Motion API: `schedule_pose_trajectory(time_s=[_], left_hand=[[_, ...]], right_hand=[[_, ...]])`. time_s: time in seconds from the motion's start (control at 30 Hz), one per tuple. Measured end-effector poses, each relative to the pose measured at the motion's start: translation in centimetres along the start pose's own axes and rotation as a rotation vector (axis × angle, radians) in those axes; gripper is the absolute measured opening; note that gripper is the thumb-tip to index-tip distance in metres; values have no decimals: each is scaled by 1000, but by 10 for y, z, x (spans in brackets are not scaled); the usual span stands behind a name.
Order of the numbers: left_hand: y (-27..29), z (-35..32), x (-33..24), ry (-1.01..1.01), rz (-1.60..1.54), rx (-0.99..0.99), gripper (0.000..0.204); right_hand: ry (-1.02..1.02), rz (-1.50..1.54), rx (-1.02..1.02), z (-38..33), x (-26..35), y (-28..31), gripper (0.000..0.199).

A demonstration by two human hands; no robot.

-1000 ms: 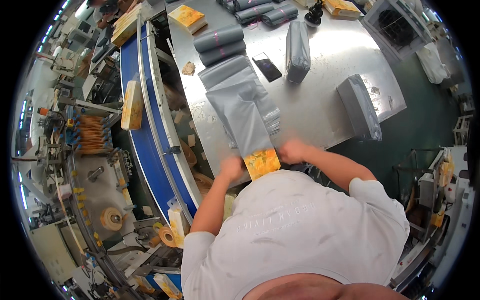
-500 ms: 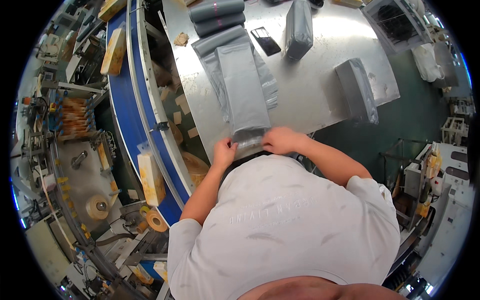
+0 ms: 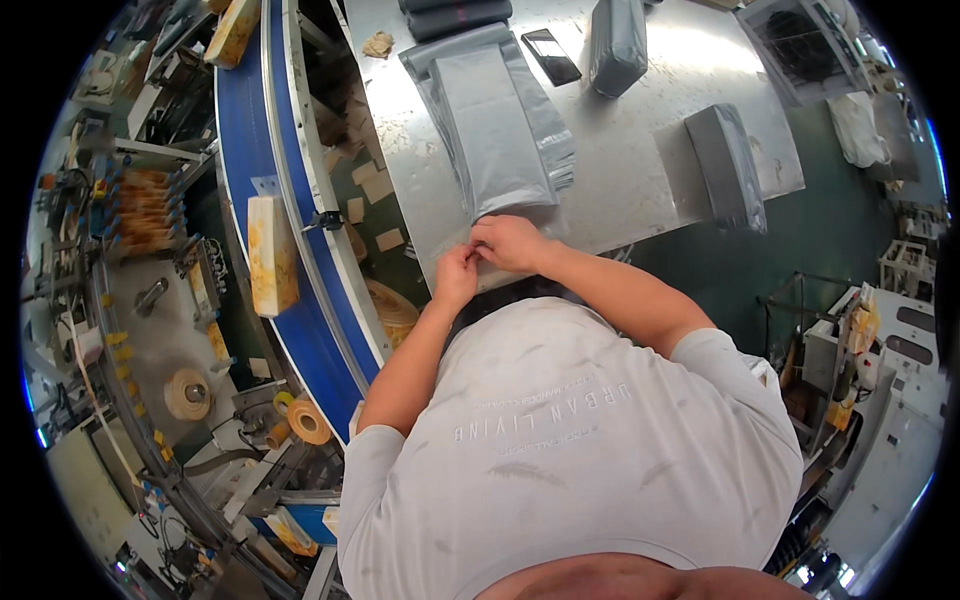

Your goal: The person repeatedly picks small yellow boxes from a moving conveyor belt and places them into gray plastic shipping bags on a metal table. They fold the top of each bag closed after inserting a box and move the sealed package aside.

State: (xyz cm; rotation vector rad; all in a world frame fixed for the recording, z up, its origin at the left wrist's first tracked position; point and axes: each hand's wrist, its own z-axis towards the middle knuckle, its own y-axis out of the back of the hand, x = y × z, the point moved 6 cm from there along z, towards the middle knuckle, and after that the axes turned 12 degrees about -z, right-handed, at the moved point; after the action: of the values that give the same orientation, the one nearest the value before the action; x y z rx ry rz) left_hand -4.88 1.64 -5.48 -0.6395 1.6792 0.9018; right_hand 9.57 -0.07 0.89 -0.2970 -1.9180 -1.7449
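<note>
A grey plastic bag (image 3: pixel 490 130), long and flat on top, lies on more grey bags (image 3: pixel 561 160) that fan out at its right side. Over its near end, close to the table's front edge, my right hand (image 3: pixel 510 245) is closed, pinching the bag's end. My left hand (image 3: pixel 456 276) is closed as well, just to the left and nearer me. The fingertips of both hands meet; what the left fingers grip is hidden between them.
Two grey wrapped bundles (image 3: pixel 618 48) (image 3: pixel 727 168) and a dark phone (image 3: pixel 551 56) sit on the metal table (image 3: pixel 630 150). Dark grey rolls (image 3: pixel 455 18) lie at its far side. Left of it runs a blue conveyor (image 3: pixel 243 140) bearing yellow-and-white packs (image 3: pixel 272 255).
My right hand has moved left across the bag's near end to meet my left hand. The table's things sit higher and slightly rightward in view. A pack on the conveyor has moved farther away.
</note>
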Motion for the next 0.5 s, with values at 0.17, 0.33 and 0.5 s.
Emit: schedule_pose_trajectory(time_s=[0.17, 0.33, 0.5], left_hand=[[-9, -7, 24, 126, -98, 75, 15], [6, -12, 6, 139, -7, 45, 16], [33, 3, -77, -637, 604, -31, 28]], right_hand=[[7, 13, -43, -92, -39, -5, 10], [-763, -389, 845, -359, -158, -21, 23], [-710, -304, 662, -309, -144, 39, 20]])
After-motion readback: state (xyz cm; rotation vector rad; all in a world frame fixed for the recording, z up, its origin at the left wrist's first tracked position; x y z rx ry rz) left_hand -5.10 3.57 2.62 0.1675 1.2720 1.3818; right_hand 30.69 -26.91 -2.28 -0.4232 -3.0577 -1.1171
